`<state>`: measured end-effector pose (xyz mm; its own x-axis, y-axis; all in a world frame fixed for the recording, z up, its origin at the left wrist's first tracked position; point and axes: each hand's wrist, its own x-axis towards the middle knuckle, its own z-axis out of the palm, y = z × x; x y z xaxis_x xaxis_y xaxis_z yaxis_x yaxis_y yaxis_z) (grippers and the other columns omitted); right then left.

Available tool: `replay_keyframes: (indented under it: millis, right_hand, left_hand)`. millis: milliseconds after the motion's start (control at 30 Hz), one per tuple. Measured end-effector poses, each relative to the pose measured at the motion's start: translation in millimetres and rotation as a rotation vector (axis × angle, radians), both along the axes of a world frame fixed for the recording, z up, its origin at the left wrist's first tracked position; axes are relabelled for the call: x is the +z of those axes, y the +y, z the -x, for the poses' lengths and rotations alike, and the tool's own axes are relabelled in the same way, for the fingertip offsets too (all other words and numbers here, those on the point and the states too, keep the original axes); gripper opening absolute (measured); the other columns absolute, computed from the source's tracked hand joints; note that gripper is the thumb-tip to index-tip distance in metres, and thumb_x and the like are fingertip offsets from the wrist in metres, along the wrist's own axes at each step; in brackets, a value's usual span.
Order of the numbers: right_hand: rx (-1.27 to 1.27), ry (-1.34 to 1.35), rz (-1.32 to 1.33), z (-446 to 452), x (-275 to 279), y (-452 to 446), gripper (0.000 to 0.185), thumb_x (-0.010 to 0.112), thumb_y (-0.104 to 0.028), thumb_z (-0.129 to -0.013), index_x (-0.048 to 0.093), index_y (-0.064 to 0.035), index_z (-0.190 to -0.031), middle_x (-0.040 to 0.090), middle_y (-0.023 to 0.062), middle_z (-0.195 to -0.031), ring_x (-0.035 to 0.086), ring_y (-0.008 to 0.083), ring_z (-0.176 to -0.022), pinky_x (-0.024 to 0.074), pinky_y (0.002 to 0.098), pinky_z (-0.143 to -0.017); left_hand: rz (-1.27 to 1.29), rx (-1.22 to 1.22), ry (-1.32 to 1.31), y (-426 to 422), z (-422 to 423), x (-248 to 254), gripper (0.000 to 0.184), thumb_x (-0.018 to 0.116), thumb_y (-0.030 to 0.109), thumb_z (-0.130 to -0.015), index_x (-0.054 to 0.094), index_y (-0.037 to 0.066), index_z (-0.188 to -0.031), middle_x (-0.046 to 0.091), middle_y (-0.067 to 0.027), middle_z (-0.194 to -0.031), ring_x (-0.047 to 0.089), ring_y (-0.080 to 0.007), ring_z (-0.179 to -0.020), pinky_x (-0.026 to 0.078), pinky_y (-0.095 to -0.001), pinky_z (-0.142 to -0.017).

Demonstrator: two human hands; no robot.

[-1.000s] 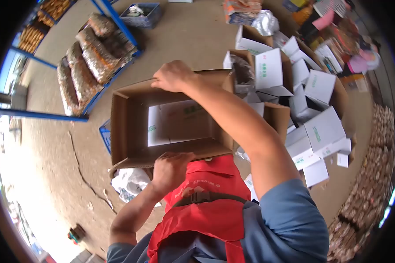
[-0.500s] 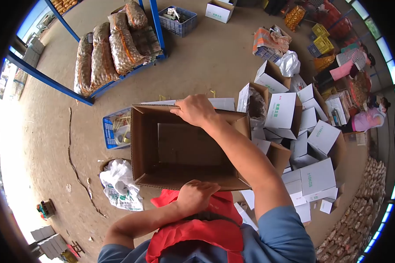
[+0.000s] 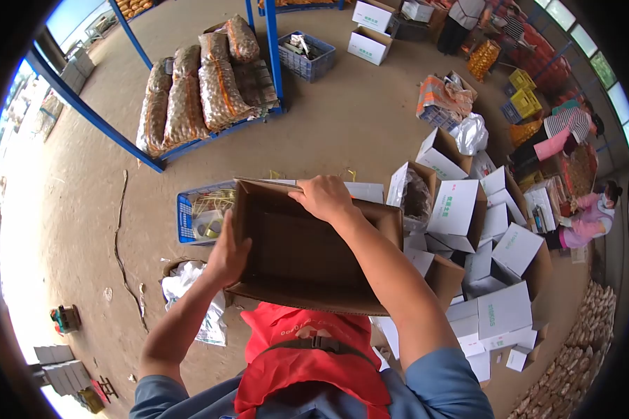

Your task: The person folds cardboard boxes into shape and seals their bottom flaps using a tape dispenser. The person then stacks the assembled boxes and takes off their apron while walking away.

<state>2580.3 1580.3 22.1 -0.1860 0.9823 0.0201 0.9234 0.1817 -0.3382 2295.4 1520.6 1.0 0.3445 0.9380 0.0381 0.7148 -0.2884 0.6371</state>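
Observation:
An open cardboard box (image 3: 307,251), brown inside and with nothing visible in it, is held in front of my red apron. My right hand (image 3: 323,198) grips its far top edge, fingers closed over the rim. Against the box's left side rests my left hand (image 3: 230,253), its fingers extended and the thumb apart. Just beyond the box, at its left, is a blue crate (image 3: 186,218) with straw-coloured strips and tape rolls. A white plastic bag (image 3: 189,283) lies near my left forearm.
Many open white boxes (image 3: 454,209) are piled at the right. Filled mesh sacks (image 3: 187,112) lie on a blue-framed rack at the upper left. Two people (image 3: 586,222) (image 3: 562,131) bend over goods at the far right. A rope (image 3: 119,244) lies on the floor at left.
My left hand has moved from the box's near edge to its left side. The box has tilted and turned slightly, and the whole view has shifted, showing more of the far floor.

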Motion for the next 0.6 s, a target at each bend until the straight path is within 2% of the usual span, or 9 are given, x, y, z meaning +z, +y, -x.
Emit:
replay_keyframes:
  millis: [33, 100, 233, 367, 400, 433, 467, 533, 600]
  right_hand:
    - [-0.010, 0.013, -0.048, 1.5, -4.3, -0.5, 0.035, 0.073, -0.040, -0.095, 0.076, -0.0061, -0.089, 0.075, 0.0180, -0.082, 0.075, 0.0371, -0.083, 0.0597, 0.0480, -0.078]
    - [-0.024, 0.004, -0.023, 3.7, -1.7, 0.3, 0.036, 0.072, -0.041, -0.095, 0.076, -0.0051, -0.096, 0.076, 0.0206, -0.087, 0.075, 0.0399, -0.088, 0.0597, 0.0507, -0.080]
    - [-0.013, -0.066, 0.006, 9.2, 0.0, 2.2, 0.046, 0.066, -0.049, -0.098, 0.075, -0.0042, -0.100, 0.076, 0.0236, -0.091, 0.074, 0.0428, -0.090, 0.0572, 0.0547, -0.081]
    - [-0.055, -0.088, 0.008, 4.3, 3.3, -5.0, 0.047, 0.066, -0.051, -0.098, 0.075, -0.0047, -0.095, 0.075, 0.0216, -0.085, 0.074, 0.0423, -0.085, 0.0578, 0.0531, -0.080]
    - [-0.049, -0.051, -0.011, 4.4, 5.3, -7.0, 0.045, 0.066, -0.049, -0.098, 0.075, -0.0051, -0.093, 0.075, 0.0212, -0.081, 0.074, 0.0428, -0.083, 0.0581, 0.0534, -0.077]
    - [-0.039, -0.012, -0.032, 7.5, 11.9, -8.0, 0.044, 0.066, -0.048, -0.098, 0.075, -0.0054, -0.090, 0.074, 0.0209, -0.078, 0.073, 0.0433, -0.080, 0.0584, 0.0538, -0.075]
    - [-0.059, 0.143, 0.093, 5.4, 21.3, -12.2, 0.041, 0.067, -0.045, -0.098, 0.076, -0.0053, -0.101, 0.076, 0.0219, -0.093, 0.074, 0.0407, -0.095, 0.0573, 0.0514, -0.087]
    - [0.122, 0.265, -0.372, -9.0, 10.0, -26.4, 0.037, 0.068, -0.036, -0.099, 0.072, -0.0043, -0.118, 0.071, 0.0233, -0.121, 0.066, 0.0398, -0.118, 0.0507, 0.0500, -0.103]
    - [-0.101, 0.178, -0.381, -29.8, 32.3, -71.3, 0.038, 0.068, -0.027, -0.100, 0.065, -0.0021, -0.129, 0.059, 0.0221, -0.142, 0.053, 0.0411, -0.134, 0.0431, 0.0505, -0.113]
  left_hand:
    - [0.191, -0.046, -0.039, -1.3, -0.7, -4.3, 0.080, 0.064, 0.018, -0.098, 0.021, -0.011, -0.160, 0.039, -0.0386, -0.157, 0.041, -0.0479, -0.148, 0.034, -0.0523, -0.122]
    - [0.118, -0.199, 0.285, -8.0, -24.7, 10.3, 0.090, 0.064, 0.028, -0.097, 0.015, -0.013, -0.160, 0.025, -0.0426, -0.162, 0.027, -0.0522, -0.154, 0.031, -0.0559, -0.124]
    - [0.110, -0.622, 0.679, -15.2, -43.7, 1.6, 0.096, 0.061, 0.044, -0.098, 0.014, -0.012, -0.161, 0.013, -0.0413, -0.166, 0.016, -0.0578, -0.156, 0.020, -0.0601, -0.128]
    - [0.086, -0.888, 0.695, 8.1, -29.5, -19.5, 0.100, 0.062, 0.054, -0.097, 0.018, -0.005, -0.165, 0.010, -0.0288, -0.173, 0.008, -0.0538, -0.159, 0.012, -0.0586, -0.130]
    - [0.006, -0.946, 0.701, 13.6, -23.8, -12.4, 0.094, 0.059, 0.051, -0.100, 0.019, -0.003, -0.166, 0.011, -0.0231, -0.175, 0.006, -0.0453, -0.162, 0.010, -0.0540, -0.132]
    - [-0.003, -0.949, 0.704, 21.6, -11.2, -25.5, 0.094, 0.059, 0.051, -0.100, 0.019, -0.003, -0.166, 0.011, -0.0231, -0.175, 0.006, -0.0453, -0.162, 0.010, -0.0540, -0.132]
    - [-0.014, -0.996, 0.547, 33.8, 3.7, -51.5, 0.091, 0.058, 0.049, -0.101, 0.019, -0.002, -0.166, 0.011, -0.0219, -0.175, 0.007, -0.0402, -0.163, 0.009, -0.0509, -0.133]
    - [-0.054, -0.998, 0.374, 40.6, 15.0, -81.4, 0.084, 0.056, 0.042, -0.104, 0.019, -0.002, -0.166, 0.012, -0.0199, -0.176, 0.007, -0.0291, -0.164, 0.008, -0.0438, -0.134]
    - [-0.048, -0.938, 0.305, 39.3, 9.4, -74.0, 0.083, 0.058, 0.039, -0.102, 0.023, -0.002, -0.165, 0.020, -0.0192, -0.174, 0.013, -0.0294, -0.163, 0.010, -0.0438, -0.134]
